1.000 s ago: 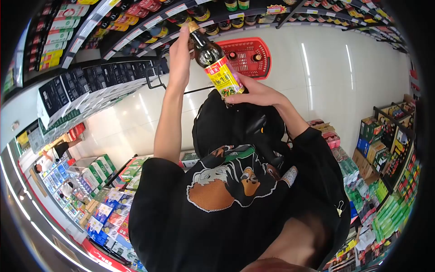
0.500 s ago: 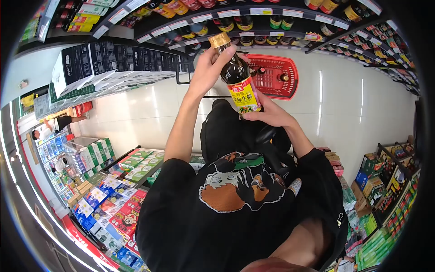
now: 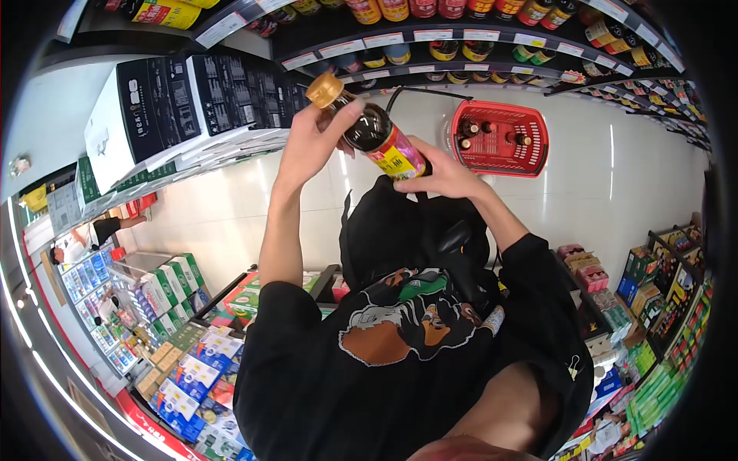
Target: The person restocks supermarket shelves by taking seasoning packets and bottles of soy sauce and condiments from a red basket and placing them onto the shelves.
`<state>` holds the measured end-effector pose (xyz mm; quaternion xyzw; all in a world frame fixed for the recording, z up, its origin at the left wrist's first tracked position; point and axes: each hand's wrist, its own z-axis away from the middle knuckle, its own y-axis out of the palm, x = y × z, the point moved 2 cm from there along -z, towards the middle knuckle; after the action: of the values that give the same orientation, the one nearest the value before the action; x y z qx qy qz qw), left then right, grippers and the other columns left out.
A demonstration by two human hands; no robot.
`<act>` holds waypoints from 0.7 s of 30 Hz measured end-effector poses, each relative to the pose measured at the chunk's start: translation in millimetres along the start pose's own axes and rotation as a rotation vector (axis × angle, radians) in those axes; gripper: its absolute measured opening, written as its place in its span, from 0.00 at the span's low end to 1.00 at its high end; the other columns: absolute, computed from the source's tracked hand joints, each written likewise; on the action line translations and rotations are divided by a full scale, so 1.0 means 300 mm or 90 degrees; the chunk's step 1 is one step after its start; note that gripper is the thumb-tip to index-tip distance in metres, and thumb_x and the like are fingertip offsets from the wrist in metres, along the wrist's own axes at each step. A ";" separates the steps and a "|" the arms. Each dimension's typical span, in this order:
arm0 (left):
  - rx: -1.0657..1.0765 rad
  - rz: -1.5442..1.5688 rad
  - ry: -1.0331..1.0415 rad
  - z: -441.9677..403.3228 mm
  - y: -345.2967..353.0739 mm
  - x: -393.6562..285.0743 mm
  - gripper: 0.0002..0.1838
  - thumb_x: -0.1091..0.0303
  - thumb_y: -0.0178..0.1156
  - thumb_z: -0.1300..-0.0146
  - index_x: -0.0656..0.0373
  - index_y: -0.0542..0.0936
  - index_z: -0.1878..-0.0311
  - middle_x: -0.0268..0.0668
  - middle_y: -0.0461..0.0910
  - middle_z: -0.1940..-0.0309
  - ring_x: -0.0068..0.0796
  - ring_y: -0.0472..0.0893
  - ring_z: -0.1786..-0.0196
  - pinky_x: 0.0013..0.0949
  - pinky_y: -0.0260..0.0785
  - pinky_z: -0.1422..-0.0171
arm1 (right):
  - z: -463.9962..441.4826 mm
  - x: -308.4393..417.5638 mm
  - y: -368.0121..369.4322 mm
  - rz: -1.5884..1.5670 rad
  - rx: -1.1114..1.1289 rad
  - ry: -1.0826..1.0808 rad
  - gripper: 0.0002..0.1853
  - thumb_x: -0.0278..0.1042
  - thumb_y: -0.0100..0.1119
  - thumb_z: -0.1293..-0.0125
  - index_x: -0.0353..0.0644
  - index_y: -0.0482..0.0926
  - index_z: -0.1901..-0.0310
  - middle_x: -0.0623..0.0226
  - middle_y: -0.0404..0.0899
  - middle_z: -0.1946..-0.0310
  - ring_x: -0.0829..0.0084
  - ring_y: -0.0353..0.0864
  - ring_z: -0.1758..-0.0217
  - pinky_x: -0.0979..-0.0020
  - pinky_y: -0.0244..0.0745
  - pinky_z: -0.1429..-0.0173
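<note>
A dark sauce bottle [image 3: 371, 131] with a gold cap and a red, yellow and purple label is tilted in front of my body, cap up to the left. My left hand [image 3: 317, 142] grips its neck just below the cap. Around the lower end is my right hand [image 3: 444, 170], thumb near the base. Beyond it, on the floor, a red basket [image 3: 500, 160] holds several dark bottles lying or standing inside.
Shelves [image 3: 461, 34] of bottled sauces with price tags curve across the top. Stacked black boxes [image 3: 165, 107] stand at left. Milk cartons [image 3: 173, 284] and colourful packs are lower left; another person [image 3: 108, 229] is beyond. Boxed goods [image 3: 588, 273] stand at right.
The bottle has turned so its label faces more to the right, and it tilts further over. The view has shifted, with the basket now farther right and more bottles visible in it.
</note>
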<state>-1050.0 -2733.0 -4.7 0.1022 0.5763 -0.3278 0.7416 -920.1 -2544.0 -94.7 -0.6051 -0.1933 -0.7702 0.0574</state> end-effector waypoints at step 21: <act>-0.353 -0.230 0.359 -0.596 -0.262 0.253 0.27 0.52 0.66 0.30 0.65 0.78 0.39 0.46 0.86 0.53 0.39 0.85 0.49 0.37 0.73 0.42 | -0.638 -0.100 0.014 0.125 -0.251 -0.025 0.40 0.50 0.66 0.33 0.31 0.66 0.28 0.47 0.78 0.37 0.60 0.83 0.41 0.65 0.76 0.36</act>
<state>-1229.1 -2726.3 -113.2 -0.1180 0.8311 -0.2444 0.4855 -1085.1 -2622.6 -159.4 -0.6351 0.0195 -0.7721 0.0090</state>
